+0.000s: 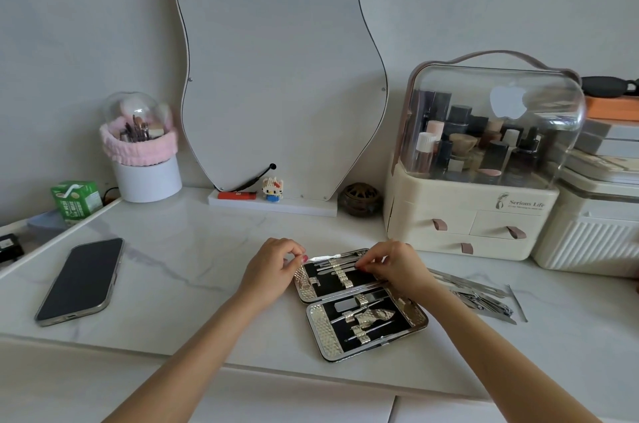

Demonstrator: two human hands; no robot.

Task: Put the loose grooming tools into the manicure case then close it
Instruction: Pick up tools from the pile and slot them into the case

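- Two hands work over the far half of the open manicure case [359, 305], which lies flat on the white marble table [193, 249] in front of you, both forearms reaching in from the near edge.
- Your left hand [273, 265] sits at the case's far left corner, thumb and forefinger pinched on the tip of a slim metal tool [326, 257] lying along the top row.
- Your right hand [390, 265] hovers over the same half, fingers curled down and pinching near the row of tools by the strap; which tool it holds is hard to tell.
- One case, two halves, each with several tools already under the silver straps.
- One heap of loose grooming tools [480, 298] lies just right of the case, behind your right wrist; they overlap too much to count.
- One phone [81, 281] lies face up well to the left.
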